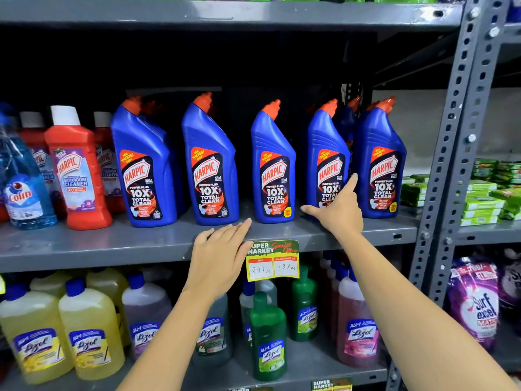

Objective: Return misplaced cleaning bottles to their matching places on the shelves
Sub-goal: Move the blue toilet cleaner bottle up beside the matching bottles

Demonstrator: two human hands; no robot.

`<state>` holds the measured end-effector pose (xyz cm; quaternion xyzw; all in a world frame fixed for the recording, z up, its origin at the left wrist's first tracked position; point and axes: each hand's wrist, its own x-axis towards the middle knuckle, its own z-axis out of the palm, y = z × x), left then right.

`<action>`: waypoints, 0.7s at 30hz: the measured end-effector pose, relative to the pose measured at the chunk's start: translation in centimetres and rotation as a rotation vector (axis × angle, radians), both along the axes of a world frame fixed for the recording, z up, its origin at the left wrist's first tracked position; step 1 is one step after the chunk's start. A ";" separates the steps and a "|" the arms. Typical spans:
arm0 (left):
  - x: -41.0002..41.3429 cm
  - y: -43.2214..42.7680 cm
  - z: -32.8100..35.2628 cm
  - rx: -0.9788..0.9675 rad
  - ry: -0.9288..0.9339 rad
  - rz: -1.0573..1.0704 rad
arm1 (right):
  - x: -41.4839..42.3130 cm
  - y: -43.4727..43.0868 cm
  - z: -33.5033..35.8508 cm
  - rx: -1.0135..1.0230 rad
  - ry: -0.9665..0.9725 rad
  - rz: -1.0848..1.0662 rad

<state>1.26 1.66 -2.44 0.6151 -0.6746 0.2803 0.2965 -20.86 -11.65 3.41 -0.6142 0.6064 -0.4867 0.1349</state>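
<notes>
A right hand [337,208], fingers spread and empty, touches a blue plastic Harpic bottle [327,159] above the yellow price tag [273,261]; left hand [222,255] open, empty. Gripping the bottle's body squarely would likely keep neighbours upright.

One view only, from the camera on my head, facing straight into the grey metal shelf [112,244] at close range, tipped slightly down. The blue Harpic bottles [211,165] sit about level with it; the Lizol row [90,334] falls below. Both my forearms reach in from the bottom edge. Wide lens bends the upright post [456,122] at right.
</notes>
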 end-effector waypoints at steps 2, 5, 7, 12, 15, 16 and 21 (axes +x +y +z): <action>-0.1 -0.2 -0.2 -0.023 0.009 0.012 | 0.1 0.0 -0.1 -0.002 0.019 -0.012; -0.1 -0.3 -0.5 -0.066 0.017 0.009 | 0.0 0.1 -0.3 -0.018 0.024 -0.008; -0.1 -0.1 -0.9 -0.071 0.010 0.013 | -0.3 0.3 -0.4 -0.114 -0.089 0.022; 0.3 0.5 -4.5 -0.115 0.030 0.039 | -0.4 3.9 -6.0 -0.652 -0.524 0.114; 0.4 1.3 -8.0 -0.095 0.039 0.057 | 0.6 6.1 -13.2 -0.762 -0.367 0.103; 0.4 1.5 -9.1 -0.085 0.046 0.059 | 1.2 6.6 -15.3 -0.726 -0.308 0.112; -0.1 2.8 -16.3 0.068 0.159 0.015 | 4.0 8.9 -22.0 -0.270 -0.233 0.287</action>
